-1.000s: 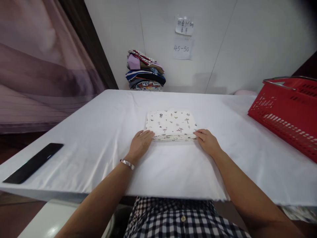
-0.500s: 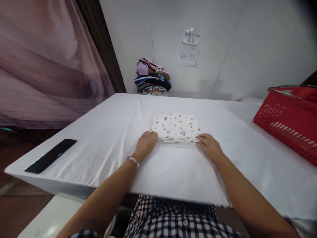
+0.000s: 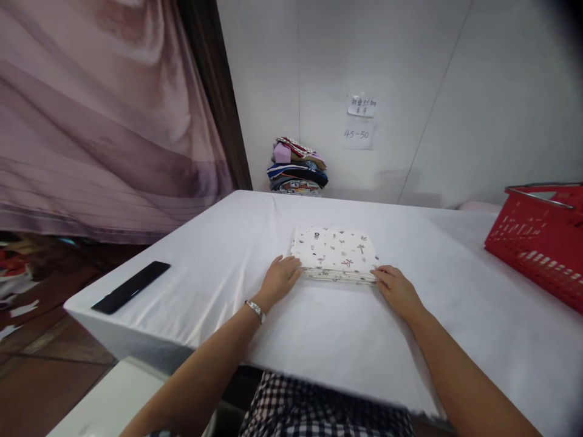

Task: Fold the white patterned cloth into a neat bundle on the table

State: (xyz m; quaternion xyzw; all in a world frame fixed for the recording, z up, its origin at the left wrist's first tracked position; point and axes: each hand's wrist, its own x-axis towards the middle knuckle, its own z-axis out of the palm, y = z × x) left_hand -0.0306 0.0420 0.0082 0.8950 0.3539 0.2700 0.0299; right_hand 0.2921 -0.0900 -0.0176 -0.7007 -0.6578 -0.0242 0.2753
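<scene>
A folded white cloth (image 3: 334, 247) with small printed figures and palm trees lies flat on the white-covered table. Its stacked layers show along the near edge. My left hand (image 3: 280, 278), with a silver bracelet at the wrist, is closed on the near left corner, thumb and fingers at the edge. At the near right corner, my right hand (image 3: 397, 289) pinches the layers between thumb and fingers. The undersides of the fingertips are hidden at both corners.
A red plastic basket (image 3: 537, 243) with a metal handle stands at the right. Folded clothes (image 3: 298, 170) are piled by the back wall beneath two paper notes (image 3: 361, 121). A flat black object (image 3: 132, 286) rests near the table's left edge (image 3: 155, 246). A pink curtain (image 3: 104, 121) hangs left.
The camera view has shifted, so the whole scene sits lower and farther right. Both hands stay at the near corners of the folded cloth, which looks unchanged.
</scene>
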